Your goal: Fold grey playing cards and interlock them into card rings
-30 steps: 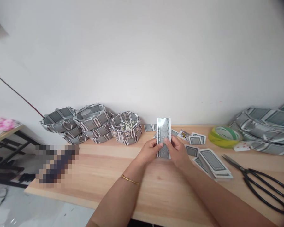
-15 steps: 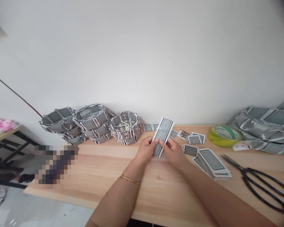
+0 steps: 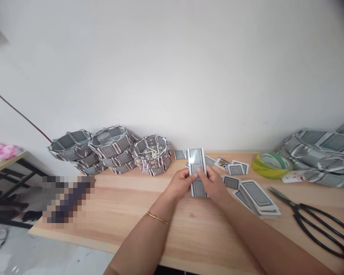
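A grey-backed playing card [image 3: 197,161] stands nearly upright between my hands, its patterned back toward me. My left hand [image 3: 181,182] grips its left edge, thumb on the back. From the other side my right hand [image 3: 213,184] pinches the right edge, its thumb close to the left one. Whether more than one card is held, I cannot tell. Right of my right hand lie a stack of playing cards [image 3: 256,194], a small card piece [image 3: 231,182] and more card pieces [image 3: 237,168]. Other pieces behind the held card are partly hidden.
Round baskets of folded cards [image 3: 111,149] stand at the left back, with a smaller patterned one [image 3: 152,154] beside them. Toward the right are a yellow-green tape roll [image 3: 271,166], black-handled scissors [image 3: 309,217] and a larger card basket [image 3: 318,156]. A pixelated dark object [image 3: 71,200] lies at left.
The held card tilted to the right half a second ago and is now back near upright, slightly lower than at first. Both hands keep their grip on it.
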### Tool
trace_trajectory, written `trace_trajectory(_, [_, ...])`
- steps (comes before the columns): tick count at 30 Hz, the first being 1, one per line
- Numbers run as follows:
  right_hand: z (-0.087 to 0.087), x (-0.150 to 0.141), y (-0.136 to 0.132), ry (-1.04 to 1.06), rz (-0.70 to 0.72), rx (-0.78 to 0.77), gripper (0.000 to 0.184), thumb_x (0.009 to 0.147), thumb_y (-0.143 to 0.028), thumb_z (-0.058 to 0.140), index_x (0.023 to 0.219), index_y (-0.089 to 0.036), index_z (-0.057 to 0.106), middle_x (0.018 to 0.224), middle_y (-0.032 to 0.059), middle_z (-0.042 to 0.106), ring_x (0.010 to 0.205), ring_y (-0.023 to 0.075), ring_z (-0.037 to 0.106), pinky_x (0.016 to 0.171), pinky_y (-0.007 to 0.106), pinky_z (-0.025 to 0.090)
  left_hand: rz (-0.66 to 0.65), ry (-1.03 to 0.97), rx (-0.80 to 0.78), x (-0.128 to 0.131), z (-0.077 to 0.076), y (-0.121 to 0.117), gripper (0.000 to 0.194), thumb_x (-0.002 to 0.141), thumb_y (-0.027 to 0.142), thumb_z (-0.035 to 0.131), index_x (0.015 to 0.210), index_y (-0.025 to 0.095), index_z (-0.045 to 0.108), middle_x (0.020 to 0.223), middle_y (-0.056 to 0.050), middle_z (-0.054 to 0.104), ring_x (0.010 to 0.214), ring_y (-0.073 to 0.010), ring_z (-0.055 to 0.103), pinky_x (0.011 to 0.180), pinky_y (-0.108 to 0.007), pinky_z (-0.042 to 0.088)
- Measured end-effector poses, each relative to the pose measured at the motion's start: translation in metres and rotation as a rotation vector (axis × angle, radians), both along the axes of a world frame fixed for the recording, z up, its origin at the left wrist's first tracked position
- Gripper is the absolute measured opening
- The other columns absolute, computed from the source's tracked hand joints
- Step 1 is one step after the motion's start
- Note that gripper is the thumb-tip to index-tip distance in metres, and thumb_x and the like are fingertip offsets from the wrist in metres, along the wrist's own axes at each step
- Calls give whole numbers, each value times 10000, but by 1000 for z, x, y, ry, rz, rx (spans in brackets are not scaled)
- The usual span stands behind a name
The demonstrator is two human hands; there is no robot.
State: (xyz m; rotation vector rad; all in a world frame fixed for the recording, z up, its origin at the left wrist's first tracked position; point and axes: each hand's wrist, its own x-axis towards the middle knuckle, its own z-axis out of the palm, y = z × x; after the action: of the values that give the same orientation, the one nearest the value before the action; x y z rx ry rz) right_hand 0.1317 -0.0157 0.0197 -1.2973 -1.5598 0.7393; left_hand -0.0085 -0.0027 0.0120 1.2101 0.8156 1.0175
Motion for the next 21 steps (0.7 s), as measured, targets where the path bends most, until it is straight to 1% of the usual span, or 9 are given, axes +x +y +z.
trace_trajectory(3, [-1, -1, -1, -3, 53, 11, 309, 892, -471, 413, 809, -197, 530, 757, 15, 599, 766, 192, 561, 686, 283, 429, 80, -62, -37, 0, 3, 0, 389, 657, 454, 740, 819, 110, 660, 725, -15, 613, 663, -119, 505, 660, -252, 385])
trace_trajectory(6, [-2, -2, -1, -30, 68, -1, 320, 899, -472, 398, 806, -198, 536, 746, 17, 607, 756, 194, 563, 656, 281, 425, 148, -105, -63, 0, 4, 1, 352, 659, 440, 740, 702, 120, 602, 643, 15, 560, 597, -88, 465, 602, -229, 352])
trace_trajectory(8, [-3, -2, -1, -51, 76, -8, 331, 899, -479, 394, 823, -196, 549, 747, 21, 619, 739, 194, 564, 636, 280, 421, 186, -108, -54, 0, 4, 2, 352, 658, 432, 743, 666, 125, 573, 621, 21, 544, 583, -82, 456, 588, -224, 341])
trace_trajectory(11, [-4, -3, -1, -56, 88, -1, 336, 899, -485, 395, 854, -196, 560, 745, 20, 629, 719, 190, 564, 620, 277, 420, 206, -101, -34, -1, 4, 2, 352, 660, 429, 741, 660, 126, 562, 612, 26, 532, 575, -78, 445, 582, -223, 337])
trace_trajectory(13, [-3, -2, -2, -46, 96, 6, 331, 899, -487, 396, 842, -201, 553, 730, 13, 621, 700, 184, 557, 609, 272, 417, 213, -101, -25, -1, 4, 3, 357, 665, 437, 735, 656, 129, 555, 604, 32, 520, 568, -75, 432, 576, -220, 331])
trace_trajectory(16, [-1, -1, -4, -34, 83, 13, 326, 899, -488, 396, 771, -210, 508, 679, -4, 575, 651, 166, 523, 582, 262, 402, 202, -95, -26, -1, 4, 3, 366, 660, 450, 735, 661, 131, 555, 617, 31, 526, 579, -77, 437, 586, -219, 337])
trace_trajectory(21, [1, 2, -1, -22, -35, 44, 366, 889, -505, 414, 658, -223, 382, 591, -40, 451, 583, 134, 441, 544, 244, 360, 72, -20, -13, -1, 3, 1, 379, 650, 470, 737, 740, 122, 619, 678, 4, 579, 647, -111, 494, 633, -237, 376])
